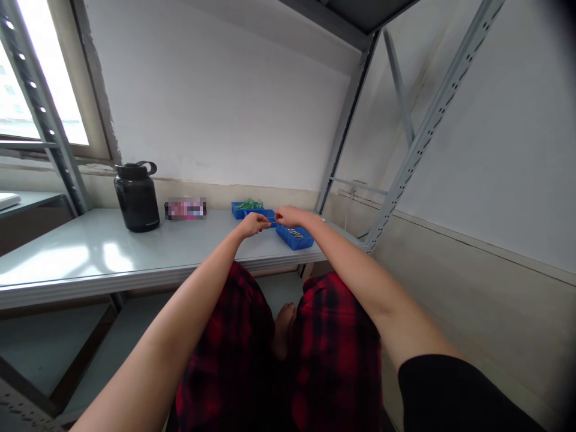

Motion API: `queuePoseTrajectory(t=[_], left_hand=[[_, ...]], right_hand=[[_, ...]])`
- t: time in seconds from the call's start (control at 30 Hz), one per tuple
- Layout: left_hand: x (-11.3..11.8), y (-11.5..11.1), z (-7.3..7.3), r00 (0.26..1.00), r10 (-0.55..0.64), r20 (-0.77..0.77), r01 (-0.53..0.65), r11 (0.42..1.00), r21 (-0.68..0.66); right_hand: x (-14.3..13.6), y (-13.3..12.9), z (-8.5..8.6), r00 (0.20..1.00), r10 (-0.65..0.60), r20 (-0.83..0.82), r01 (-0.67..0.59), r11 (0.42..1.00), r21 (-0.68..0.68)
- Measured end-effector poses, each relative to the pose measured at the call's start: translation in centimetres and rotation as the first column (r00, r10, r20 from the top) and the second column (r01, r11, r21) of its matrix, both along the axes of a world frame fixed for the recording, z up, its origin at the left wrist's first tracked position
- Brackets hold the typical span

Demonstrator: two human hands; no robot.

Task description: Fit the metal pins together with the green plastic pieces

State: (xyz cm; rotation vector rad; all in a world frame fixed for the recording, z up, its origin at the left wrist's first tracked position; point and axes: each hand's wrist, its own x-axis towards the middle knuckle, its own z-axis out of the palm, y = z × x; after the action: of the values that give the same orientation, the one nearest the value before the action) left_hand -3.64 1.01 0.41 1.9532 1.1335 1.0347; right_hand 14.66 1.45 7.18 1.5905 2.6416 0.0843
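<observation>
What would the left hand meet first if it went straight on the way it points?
Most likely the right hand, its fingertips just ahead of the left hand. A blue box shows just below in the picture, but depth is hard to judge here.

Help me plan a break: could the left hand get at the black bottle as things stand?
Probably yes: the way to the black bottle, in front of the pink item, looks free, though the left hand seems to be pinching something thin.
</observation>
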Motion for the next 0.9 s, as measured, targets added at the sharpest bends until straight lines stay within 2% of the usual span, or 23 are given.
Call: queuePoseTrajectory(t=[0.17,0.3,0.6,0.9], left_hand=[[-0.1,0.2,-0.2,1.0,-0.017,0.01,0.017,1.0,0.013],[-0.2,0.4,-0.3,0.999,-0.03,0.014,0.029,0.999,0.029],[-0.3,0.2,-0.1,0.999,-0.025,0.022,0.024,0.999,0.034],[-0.1,-0.3,0.3,0.996,-0.012,0.086,0.012,1.0,-0.004]], right_hand=[[-0.2,-0.3,-0.1,0.997,-0.053,0.048,0.058,0.994,-0.092],[-0.4,-0.6,-0.1,0.996,-0.066,0.067,0.074,0.991,-0.116],[-0.7,-0.9,0.0,0.998,-0.029,0.062,0.035,0.995,-0.094],[-1.4,-1.0,-0.2,0.996,0.049,0.072,-0.049,0.999,-0.005]])
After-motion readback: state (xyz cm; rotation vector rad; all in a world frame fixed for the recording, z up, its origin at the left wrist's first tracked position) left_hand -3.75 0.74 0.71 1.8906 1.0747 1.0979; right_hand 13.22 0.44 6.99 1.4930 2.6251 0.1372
